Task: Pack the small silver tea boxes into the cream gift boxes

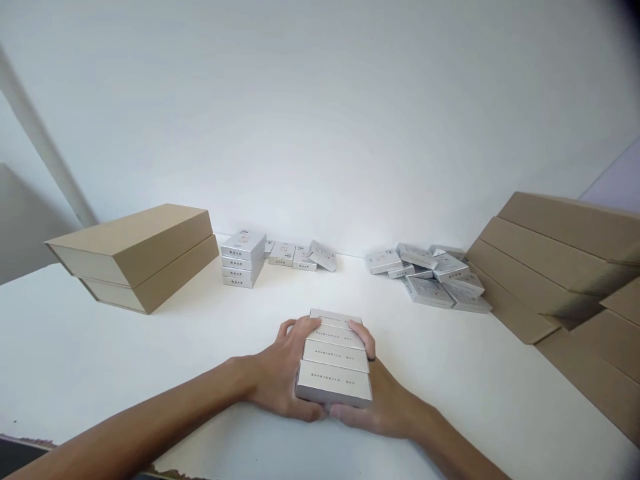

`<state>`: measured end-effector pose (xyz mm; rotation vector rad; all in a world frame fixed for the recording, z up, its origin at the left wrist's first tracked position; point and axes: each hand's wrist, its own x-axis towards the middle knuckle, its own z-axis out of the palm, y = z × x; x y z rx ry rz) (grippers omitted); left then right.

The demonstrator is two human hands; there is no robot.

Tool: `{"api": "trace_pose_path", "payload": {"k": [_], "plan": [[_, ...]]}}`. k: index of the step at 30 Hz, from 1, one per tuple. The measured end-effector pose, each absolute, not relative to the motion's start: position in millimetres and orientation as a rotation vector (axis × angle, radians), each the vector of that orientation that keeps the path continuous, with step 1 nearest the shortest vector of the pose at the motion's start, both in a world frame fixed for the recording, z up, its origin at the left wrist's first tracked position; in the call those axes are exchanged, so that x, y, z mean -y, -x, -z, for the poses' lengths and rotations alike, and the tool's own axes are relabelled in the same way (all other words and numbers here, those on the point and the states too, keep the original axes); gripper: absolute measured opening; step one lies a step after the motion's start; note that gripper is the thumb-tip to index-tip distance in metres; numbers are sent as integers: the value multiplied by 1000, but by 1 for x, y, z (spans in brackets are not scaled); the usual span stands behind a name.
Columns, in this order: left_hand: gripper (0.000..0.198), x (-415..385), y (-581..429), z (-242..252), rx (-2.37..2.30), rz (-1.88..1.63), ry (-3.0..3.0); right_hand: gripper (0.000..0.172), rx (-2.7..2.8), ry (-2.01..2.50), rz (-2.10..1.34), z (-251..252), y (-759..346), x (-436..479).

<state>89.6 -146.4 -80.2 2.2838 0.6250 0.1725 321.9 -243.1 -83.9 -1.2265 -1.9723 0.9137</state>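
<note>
Between my two hands is a row of several small white boxes (pixel 336 355), pressed side by side with lines of print facing up. My left hand (pixel 278 373) closes on the left side of the row, fingers at its far end and thumb at the near end. From the right, my right hand (pixel 383 400) grips the same row, its thumb also at the near end. Part of its fingers is hidden behind the boxes. Beyond them stands a neat stack of matching small boxes (pixel 243 259).
Two large tan boxes (pixel 150 243) lie stacked at the left of the white table (pixel 240 427). Several small boxes (pixel 295 256) lie along the wall (pixel 320 120). A loose pile of small boxes (pixel 433 277) is at the right, beside several large brown boxes (pixel 560 260).
</note>
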Motion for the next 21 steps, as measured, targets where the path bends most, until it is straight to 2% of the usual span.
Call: {"api": "trace_pose_path", "payload": {"k": [3, 7, 11, 13, 17, 21], "plan": [[146, 145, -91, 84, -660, -112, -2317, 124, 2032, 1284, -937, 88, -325, 242], [144, 147, -94, 92, -636, -239, -2324, 131, 2035, 1318, -862, 96, -324, 241], [144, 149, -91, 85, -619, -362, -2216, 119, 1883, 1251, -947, 88, -314, 244], [142, 148, -84, 64, -640, -373, -2143, 116, 1763, 1210, -1019, 76, -309, 247], [146, 145, -69, -2, -715, -234, -2168, 128, 1680, 1319, -1136, 53, -304, 255], [130, 144, -75, -42, -642, -73, -2541, 139, 1663, 1393, -1127, 47, -290, 252]]}}
